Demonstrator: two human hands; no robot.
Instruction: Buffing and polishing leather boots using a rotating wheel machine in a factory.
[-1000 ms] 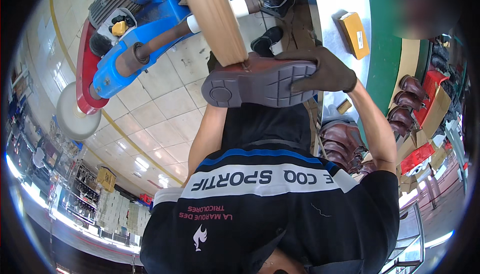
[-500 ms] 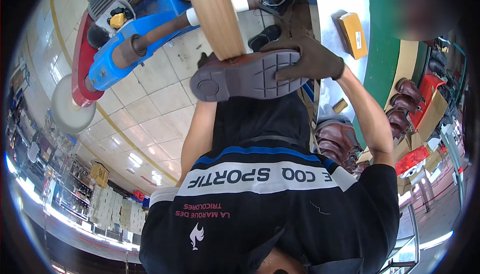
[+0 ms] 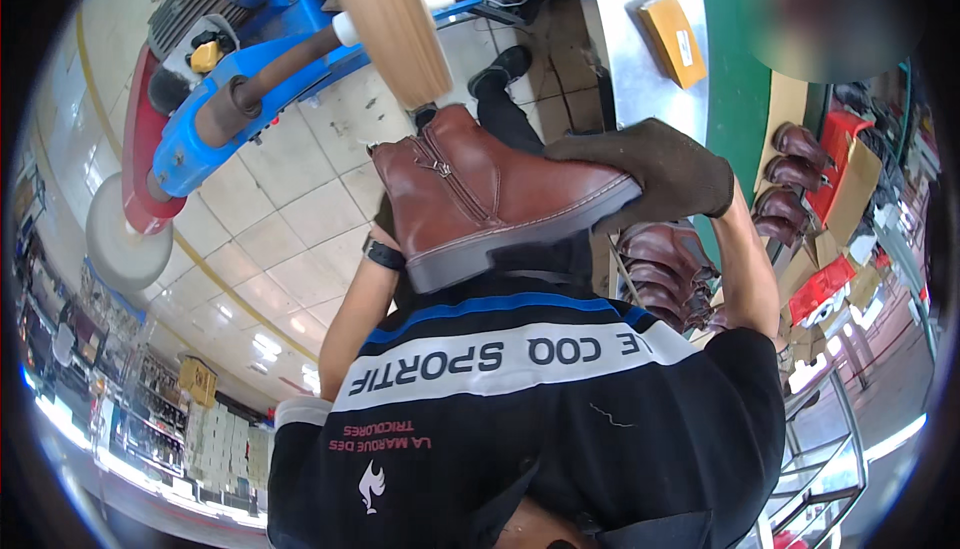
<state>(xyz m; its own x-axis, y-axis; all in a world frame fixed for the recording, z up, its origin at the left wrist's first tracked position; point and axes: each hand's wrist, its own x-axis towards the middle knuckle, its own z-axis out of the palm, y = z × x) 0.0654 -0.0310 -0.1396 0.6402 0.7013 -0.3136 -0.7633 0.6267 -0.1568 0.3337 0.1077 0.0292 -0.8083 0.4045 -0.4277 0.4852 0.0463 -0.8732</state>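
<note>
A reddish-brown leather ankle boot [image 3: 480, 184] with a side zipper is held in front of my body, its zipped side facing up and its toe to the right. My right hand [image 3: 665, 174], in a dark glove, is closed round the toe. My left hand [image 3: 385, 217], gloved too, grips the boot at the shaft end; most of it is hidden behind the leather. The tan buffing wheel [image 3: 395, 34] stands just beyond the boot's upper part. Whether they touch, I cannot tell.
A blue machine arm [image 3: 205, 144] carries the wheel's shaft, with a pale round wheel [image 3: 130, 239] at the left. On the right, a metal-topped bench [image 3: 640, 84] holds a yellow box [image 3: 672, 41]. Several brown boots [image 3: 665, 269] stand near my right arm.
The boot has come away from the wheel toward me and turned, from its sole facing up to its zipped side showing. Both hands have moved with it, keeping hold.
</note>
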